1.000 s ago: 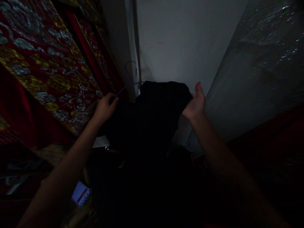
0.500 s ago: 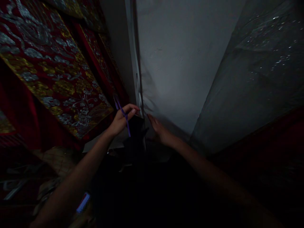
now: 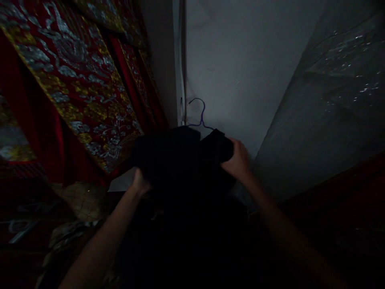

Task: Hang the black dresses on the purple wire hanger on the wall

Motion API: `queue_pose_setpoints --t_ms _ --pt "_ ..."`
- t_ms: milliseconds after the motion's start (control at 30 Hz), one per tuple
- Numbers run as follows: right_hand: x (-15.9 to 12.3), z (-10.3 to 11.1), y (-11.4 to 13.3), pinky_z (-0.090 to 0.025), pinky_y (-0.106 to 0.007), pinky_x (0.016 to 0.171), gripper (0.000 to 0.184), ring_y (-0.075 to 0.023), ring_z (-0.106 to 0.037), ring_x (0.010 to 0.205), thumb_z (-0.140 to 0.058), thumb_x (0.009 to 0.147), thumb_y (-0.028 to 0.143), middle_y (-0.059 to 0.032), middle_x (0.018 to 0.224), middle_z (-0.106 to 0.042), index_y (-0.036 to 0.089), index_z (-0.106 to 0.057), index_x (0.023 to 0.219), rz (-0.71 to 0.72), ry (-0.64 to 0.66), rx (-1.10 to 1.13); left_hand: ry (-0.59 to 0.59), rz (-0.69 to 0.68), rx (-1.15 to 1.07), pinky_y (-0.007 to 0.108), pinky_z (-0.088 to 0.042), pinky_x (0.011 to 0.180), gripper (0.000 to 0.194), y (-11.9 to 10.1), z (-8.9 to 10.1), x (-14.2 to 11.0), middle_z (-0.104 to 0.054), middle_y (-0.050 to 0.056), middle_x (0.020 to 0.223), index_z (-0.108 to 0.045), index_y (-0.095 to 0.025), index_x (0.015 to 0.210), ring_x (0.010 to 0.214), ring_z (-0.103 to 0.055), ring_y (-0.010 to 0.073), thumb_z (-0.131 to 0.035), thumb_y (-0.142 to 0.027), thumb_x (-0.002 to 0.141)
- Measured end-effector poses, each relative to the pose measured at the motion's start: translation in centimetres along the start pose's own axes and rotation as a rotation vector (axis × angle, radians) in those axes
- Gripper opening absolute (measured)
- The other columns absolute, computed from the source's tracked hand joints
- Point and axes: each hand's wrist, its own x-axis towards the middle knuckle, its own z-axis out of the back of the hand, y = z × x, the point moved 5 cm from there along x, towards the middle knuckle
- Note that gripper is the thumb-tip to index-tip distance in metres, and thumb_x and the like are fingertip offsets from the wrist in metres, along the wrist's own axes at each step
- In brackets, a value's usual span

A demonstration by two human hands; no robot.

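A black garment (image 3: 171,156) hangs spread over a thin purple clothes hanger (image 3: 202,114), whose hook stands free above the collar, in front of the wall. My right hand (image 3: 239,160) is closed around the garment's right shoulder, thumb in front. On the other side, my left hand (image 3: 140,182) grips the garment's left edge, lower down; its fingers are mostly hidden by the cloth. The lower part of the garment fades into darkness, so its outline there cannot be made out.
Red cloth with gold and silver embroidery (image 3: 87,88) hangs at the left. Ahead is a pale wall (image 3: 240,60) with a vertical cable strip (image 3: 179,60). A clear plastic sheet (image 3: 315,112) covers the right side. Dim clutter lies at the lower left.
The purple hanger has gone from my left hand into the black garment, hook upright. My hands have moved apart, each now gripping one side of the garment.
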Motion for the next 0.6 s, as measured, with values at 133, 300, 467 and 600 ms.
queue_pose_setpoints --t_ms 133,300,467,600 --pt "4.5 0.6 1.6 -0.039 -0.056 0.102 0.076 -0.0403 -0.052 0.119 -0.075 0.064 0.037 -0.0209 0.127 -0.057 0.014 -0.048 0.132 -0.020 -0.040 -0.088 0.089 0.173 -0.362 0.052 -0.044 0.111 0.092 4.1 -0.1 -1.4 -0.066 0.016 0.132 -0.062 -0.020 0.127 0.132 -0.055 0.0365 -0.056 -0.089 0.067" --pt "5.4 1.2 6.1 -0.035 -0.059 0.106 0.091 -0.0411 -0.045 0.126 -0.081 0.063 0.041 -0.0203 0.134 -0.052 0.014 -0.043 0.141 0.079 0.061 -0.025 -0.215 0.181 -0.336 0.044 -0.047 0.110 0.076 6.7 -1.0 -2.2 -0.063 0.012 0.137 -0.058 -0.021 0.127 0.128 -0.059 0.0315 -0.092 -0.034 0.061" --pt "0.1 2.1 8.0 -0.036 -0.053 0.111 0.067 -0.0328 -0.043 0.134 -0.074 0.076 0.044 -0.0111 0.142 -0.050 0.026 -0.050 0.136 0.089 0.085 0.352 -0.312 0.275 -0.435 0.045 -0.053 0.102 0.060 9.4 -2.6 -4.2 -0.072 0.012 0.121 -0.062 -0.020 0.116 0.112 -0.068 0.0310 -0.086 -0.027 0.062" --pt "-7.8 -2.7 6.6 -0.051 -0.039 0.087 0.026 -0.0234 -0.063 0.092 -0.059 0.088 0.047 -0.0075 0.095 -0.065 0.022 -0.058 0.095 -0.477 -0.113 0.627 -0.303 0.392 -0.517 0.043 -0.055 0.101 0.052 11.3 -4.9 -6.5 -0.073 0.009 0.119 -0.064 -0.023 0.111 0.114 -0.068 0.0294 -0.085 -0.026 0.063"
